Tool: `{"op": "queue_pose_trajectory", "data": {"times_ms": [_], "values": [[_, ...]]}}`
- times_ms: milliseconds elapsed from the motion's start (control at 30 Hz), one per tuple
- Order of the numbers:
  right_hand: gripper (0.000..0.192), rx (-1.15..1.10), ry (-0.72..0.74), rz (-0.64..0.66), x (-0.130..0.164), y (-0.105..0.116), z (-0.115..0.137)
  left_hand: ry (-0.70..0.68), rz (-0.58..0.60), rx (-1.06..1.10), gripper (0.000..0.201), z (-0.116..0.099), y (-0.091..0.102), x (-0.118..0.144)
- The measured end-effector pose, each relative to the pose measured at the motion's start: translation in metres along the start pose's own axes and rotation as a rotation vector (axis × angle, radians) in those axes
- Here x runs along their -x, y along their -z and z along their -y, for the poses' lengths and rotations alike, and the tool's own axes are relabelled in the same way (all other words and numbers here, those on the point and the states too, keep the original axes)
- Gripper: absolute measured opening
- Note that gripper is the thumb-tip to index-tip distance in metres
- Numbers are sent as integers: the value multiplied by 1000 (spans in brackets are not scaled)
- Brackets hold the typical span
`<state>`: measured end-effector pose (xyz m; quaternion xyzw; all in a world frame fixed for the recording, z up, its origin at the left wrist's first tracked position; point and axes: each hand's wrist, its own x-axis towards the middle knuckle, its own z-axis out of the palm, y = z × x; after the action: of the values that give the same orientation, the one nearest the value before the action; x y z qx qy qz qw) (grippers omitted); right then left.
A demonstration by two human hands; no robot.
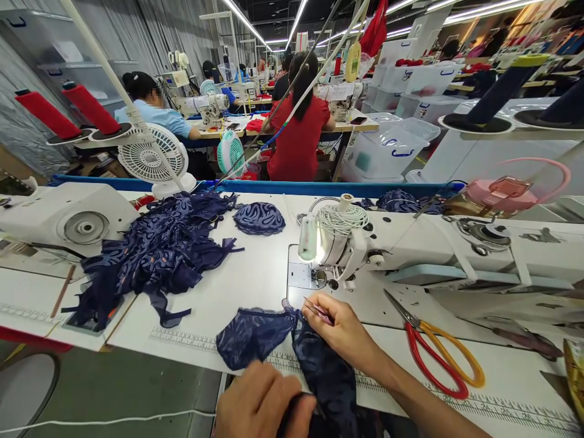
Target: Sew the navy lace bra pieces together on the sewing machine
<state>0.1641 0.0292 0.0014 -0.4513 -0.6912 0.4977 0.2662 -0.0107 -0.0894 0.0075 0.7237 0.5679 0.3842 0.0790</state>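
My right hand (pixel 340 328) is closed around a small pink-handled tool (pixel 323 314) with a thin metal point; its exact kind does not show. The tip is beside the gathered joint of a navy lace garment piece (pixel 258 334), whose darker strip (pixel 326 377) runs toward the table's front edge. My left hand (pixel 264 403) is curled low in front, gripping dark navy fabric between thumb and fingers. Just beyond the right hand is the needle area of a white sewing machine (pixel 392 243), its lamp lit.
Scissors (pixel 438 353) with red and yellow handles lie right of my right forearm. A heap of navy lace pieces (pixel 159 243) and a navy cup (pixel 259 218) are at left and centre. Another machine (pixel 68 219) stands left. Ahead, people sit at machines, near a fan (pixel 152 152).
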Motion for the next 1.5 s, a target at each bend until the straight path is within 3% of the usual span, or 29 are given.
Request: {"op": "queue_pose_trajectory", "data": {"times_ms": [67, 133, 233, 467, 600, 733, 800, 867, 1500], "values": [[22, 4, 16, 6, 0, 0, 0, -91, -108, -73, 28, 3, -5, -24], [21, 18, 35, -1, 3, 0, 1, -142, -19, -92, 39, 13, -16, -45], [18, 67, 46, -24, 8, 2, 1, -173, 99, -20, 30, 30, -33, -59], [18, 249, 79, -72, 13, 4, -10, -66, 82, 38, 17, 32, -42, -51], [16, 444, 116, -227, 21, 4, -6, 88, 70, 122, 11, 29, -42, -52], [23, 717, 359, -411, 38, 5, 2, 119, 38, 119, 12, 30, -45, -51], [18, 823, 490, -443, 44, 5, 3, 102, 17, 110, 14, 29, -46, -50], [19, 872, 530, -438, 47, 5, 3, 80, -2, 104, 17, 29, -48, -49], [27, 870, 359, -313, 44, 4, 0, -68, -88, 60, 21, 24, -50, -49]]}}
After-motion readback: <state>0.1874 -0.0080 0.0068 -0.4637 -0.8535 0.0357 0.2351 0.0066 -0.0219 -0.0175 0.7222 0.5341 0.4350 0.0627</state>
